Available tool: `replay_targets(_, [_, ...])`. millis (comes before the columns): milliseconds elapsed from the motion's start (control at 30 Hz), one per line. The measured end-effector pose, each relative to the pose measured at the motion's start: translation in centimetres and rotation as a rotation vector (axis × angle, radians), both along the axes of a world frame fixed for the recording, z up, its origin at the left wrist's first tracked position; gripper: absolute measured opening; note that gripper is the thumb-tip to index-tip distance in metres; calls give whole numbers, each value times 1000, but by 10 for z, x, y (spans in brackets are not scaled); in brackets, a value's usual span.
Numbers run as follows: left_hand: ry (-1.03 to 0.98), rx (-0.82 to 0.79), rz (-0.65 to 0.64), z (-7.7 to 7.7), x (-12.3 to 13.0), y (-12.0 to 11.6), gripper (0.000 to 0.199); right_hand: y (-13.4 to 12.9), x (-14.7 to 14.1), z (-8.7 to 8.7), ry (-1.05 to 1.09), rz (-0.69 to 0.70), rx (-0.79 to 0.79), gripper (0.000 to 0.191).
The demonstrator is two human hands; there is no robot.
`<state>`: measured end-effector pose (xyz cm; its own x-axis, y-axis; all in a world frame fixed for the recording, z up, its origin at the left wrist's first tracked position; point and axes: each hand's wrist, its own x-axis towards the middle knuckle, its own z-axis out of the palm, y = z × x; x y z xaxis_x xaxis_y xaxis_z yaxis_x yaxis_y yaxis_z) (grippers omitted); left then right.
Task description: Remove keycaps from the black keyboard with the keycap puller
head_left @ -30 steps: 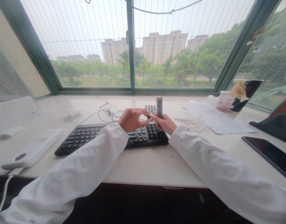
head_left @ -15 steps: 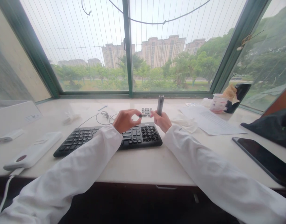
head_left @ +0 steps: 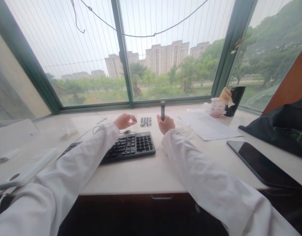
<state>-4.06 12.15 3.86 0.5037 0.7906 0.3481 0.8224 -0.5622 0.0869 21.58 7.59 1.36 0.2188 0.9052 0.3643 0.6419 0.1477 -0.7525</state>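
Note:
A black keyboard lies on the table, partly behind my left sleeve. Its number pad shows square sockets without caps. Behind it, several loose keycaps stand in rows. My left hand is closed in a pinch just left of these rows, with a small dark keycap at the fingertips. To the right of the rows, my right hand is wrapped round a slim dark grey tool held upright. Its lower end is hidden in the fist, so its exact kind cannot be made out.
White paper lies at right, with a paper cup behind it. A dark phone and black bag are farther right. On the left are a white power bank and a white box.
My hands have moved apart; my left hand has gone back and left of the keycap rows, uncovering them. My right hand keeps the tool upright. The view has turned slightly and tilted.

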Motion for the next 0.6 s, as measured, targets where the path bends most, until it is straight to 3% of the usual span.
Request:
replay_targets(167, [105,-86,2,2,21,35,22,0,2,0,-73,-16,1,43])
replay_targets(600, [223,-83,98,-11,33,66,24,-2,3,0,-193,-2,25,41])
